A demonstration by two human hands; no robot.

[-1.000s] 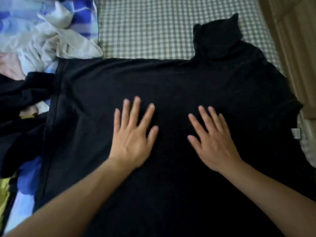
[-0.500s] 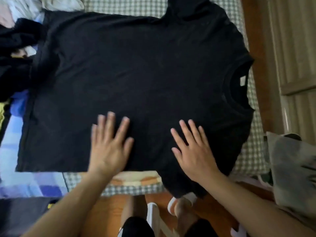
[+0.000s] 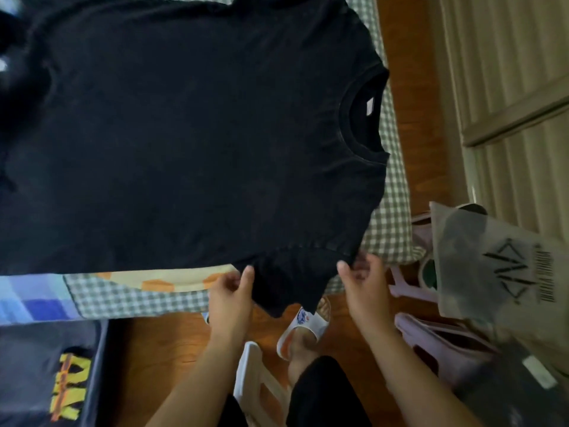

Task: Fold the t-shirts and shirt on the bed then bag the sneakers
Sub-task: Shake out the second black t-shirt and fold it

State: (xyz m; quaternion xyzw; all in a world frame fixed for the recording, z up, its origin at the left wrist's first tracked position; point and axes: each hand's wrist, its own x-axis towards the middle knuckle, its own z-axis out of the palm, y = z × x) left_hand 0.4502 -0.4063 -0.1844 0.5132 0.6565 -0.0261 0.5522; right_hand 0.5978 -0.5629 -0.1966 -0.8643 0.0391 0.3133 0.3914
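Observation:
A black t-shirt lies spread flat on the green checked bed, its round collar with a white label at the right. One sleeve hangs over the bed's near edge. My left hand pinches that sleeve's left side with thumb and fingers. My right hand pinches the sleeve's right corner at the shoulder seam. A grey fabric bag with a black logo stands on the floor at the right. No sneakers are in sight.
A dark folded garment with yellow print lies at the lower left. Pink plastic stools stand by the grey bag. Below the bed's edge are the wooden floor, my slippered foot and a white stool.
Both hands left the shirt's flat front, moved down to the bed's near edge and took hold of the hanging sleeve. The view tilted further down and to the right.

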